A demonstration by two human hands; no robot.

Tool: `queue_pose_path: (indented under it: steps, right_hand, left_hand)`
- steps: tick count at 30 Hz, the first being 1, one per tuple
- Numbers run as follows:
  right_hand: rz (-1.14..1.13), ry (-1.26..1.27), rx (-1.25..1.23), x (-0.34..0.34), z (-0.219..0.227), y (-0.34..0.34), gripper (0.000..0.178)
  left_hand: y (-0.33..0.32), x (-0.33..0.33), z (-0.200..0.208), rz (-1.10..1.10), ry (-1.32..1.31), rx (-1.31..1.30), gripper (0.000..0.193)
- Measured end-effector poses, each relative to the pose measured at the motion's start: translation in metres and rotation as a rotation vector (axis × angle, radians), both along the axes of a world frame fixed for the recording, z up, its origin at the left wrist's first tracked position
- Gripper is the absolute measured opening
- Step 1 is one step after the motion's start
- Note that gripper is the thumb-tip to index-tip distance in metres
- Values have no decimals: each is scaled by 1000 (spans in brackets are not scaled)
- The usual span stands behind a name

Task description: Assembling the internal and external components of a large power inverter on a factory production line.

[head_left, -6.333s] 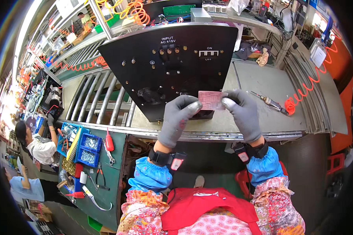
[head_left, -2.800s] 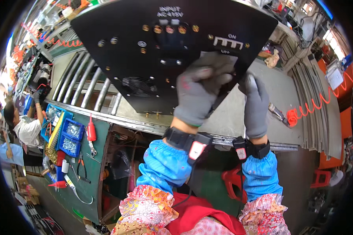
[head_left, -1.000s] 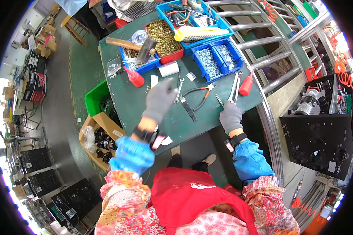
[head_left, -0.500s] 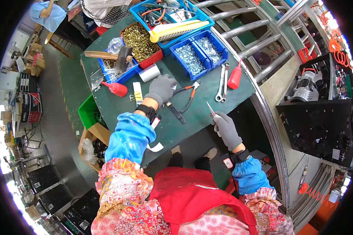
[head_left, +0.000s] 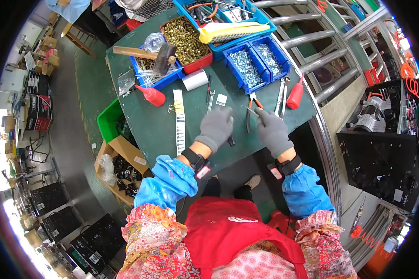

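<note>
Both my hands wear grey gloves over a green bench (head_left: 163, 135). My left hand (head_left: 216, 128) lies palm down on the bench with its fingers curled; a small dark piece (head_left: 231, 141) shows at its edge. Whether it grips anything is hidden. My right hand (head_left: 272, 130) is just to its right, fingertips pinched on a thin pale strip (head_left: 250, 108) beside orange-handled pliers (head_left: 251, 116). A long white label strip (head_left: 179, 121) lies to the left of my left hand.
At the back of the bench are blue bins of screws (head_left: 256, 63), a red bin of brass screws (head_left: 186, 39), a hammer (head_left: 149, 53), two red squeeze bottles (head_left: 153, 95) (head_left: 295, 95), wrenches (head_left: 281, 93) and a white roll (head_left: 194, 79). A roller conveyor (head_left: 312, 42) and a black panel (head_left: 381, 162) are at right.
My left hand pulled back from the pliers area toward the bench's near edge. My right hand came up onto the bench beside the pliers. The hands are now close together.
</note>
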State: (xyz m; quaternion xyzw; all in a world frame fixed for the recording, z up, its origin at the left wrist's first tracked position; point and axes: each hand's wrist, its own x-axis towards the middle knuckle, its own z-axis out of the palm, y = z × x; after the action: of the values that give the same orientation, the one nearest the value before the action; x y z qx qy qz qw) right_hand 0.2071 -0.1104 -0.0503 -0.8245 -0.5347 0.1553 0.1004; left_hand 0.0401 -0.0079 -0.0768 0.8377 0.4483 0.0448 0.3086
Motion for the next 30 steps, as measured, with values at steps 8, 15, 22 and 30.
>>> queue_pose_path:
  steps: [8, 15, 22, 30]
  right_hand:
    - [297, -120, 57, -11, -12, 41, 36]
    - [354, -190, -49, -21, -14, 57, 32]
    - [362, -278, -43, -31, -14, 61, 24]
    - [348, -236, -78, -34, -15, 56, 19]
  left_hand:
    - [56, 1, -25, -17, 98, 166, 23]
    - [59, 0, -41, 11, -9, 141, 21]
    - [61, 2, -37, 0, 24, 115, 22]
    - [62, 3, -31, -2, 62, 59, 25]
